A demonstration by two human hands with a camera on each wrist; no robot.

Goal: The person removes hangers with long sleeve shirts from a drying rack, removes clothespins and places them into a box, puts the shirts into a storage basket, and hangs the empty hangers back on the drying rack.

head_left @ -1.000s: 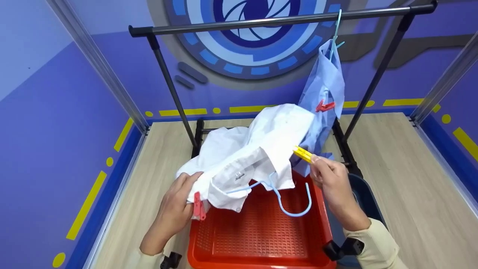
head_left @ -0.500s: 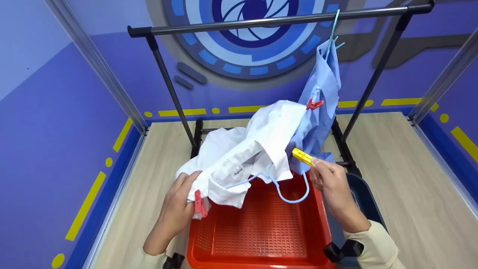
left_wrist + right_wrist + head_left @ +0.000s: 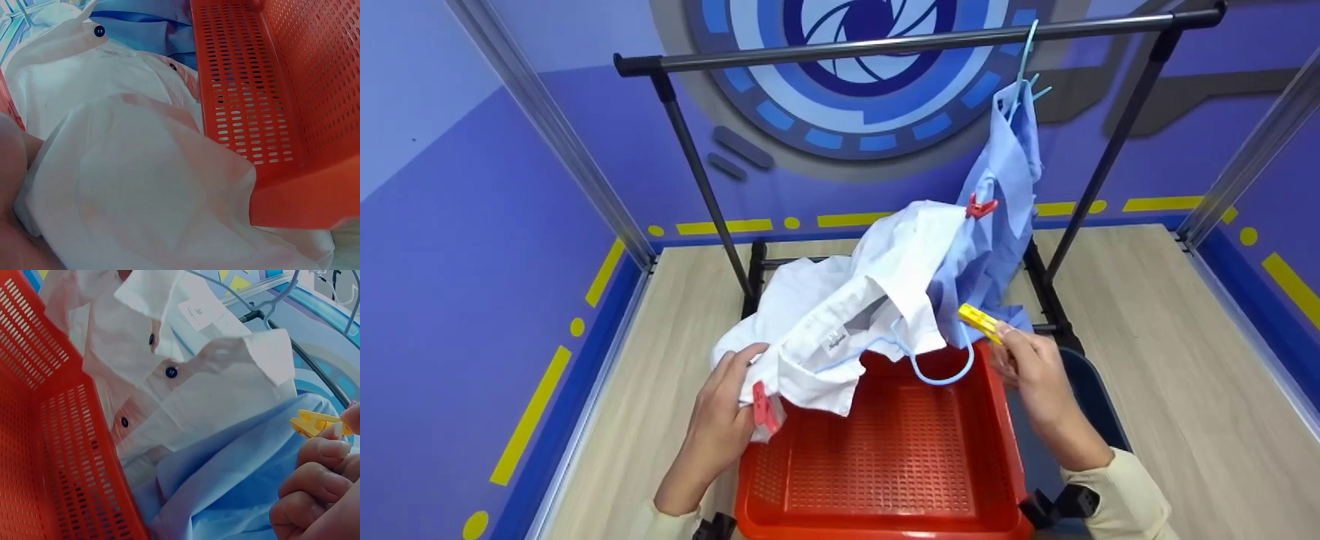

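My left hand (image 3: pixel 720 412) grips a white collared shirt (image 3: pixel 810 300) at its near shoulder, beside a red clothespin (image 3: pixel 763 409) clipped there. Inside the shirt sits a light blue hanger (image 3: pixel 937 381), its hook sticking out past the collar over the basket. Between thumb and fingers, my right hand (image 3: pixel 1039 382) pinches a yellow clothespin (image 3: pixel 979 322), just right of the shirt's far side. The right wrist view shows the clothespin's jaws (image 3: pixel 304 422) pointing away from the fingertips, and dark buttons down the shirt front (image 3: pixel 163 399). In the left wrist view, white cloth (image 3: pixel 129 180) covers most of the fingers.
A red perforated basket (image 3: pixel 877 517) stands below the shirt, with a dark blue bin (image 3: pixel 1091 397) at its right. Behind is a black garment rack (image 3: pixel 840 49), where a blue shirt (image 3: pixel 1009 165) hangs from a teal hanger (image 3: pixel 1025 52), with another red clothespin (image 3: pixel 980 206) on it.
The hanger's hook has risen in the view, away from me. The blue shirt's red clothespin has shifted left. My right hand has tilted the yellow clothespin and moved slightly right.
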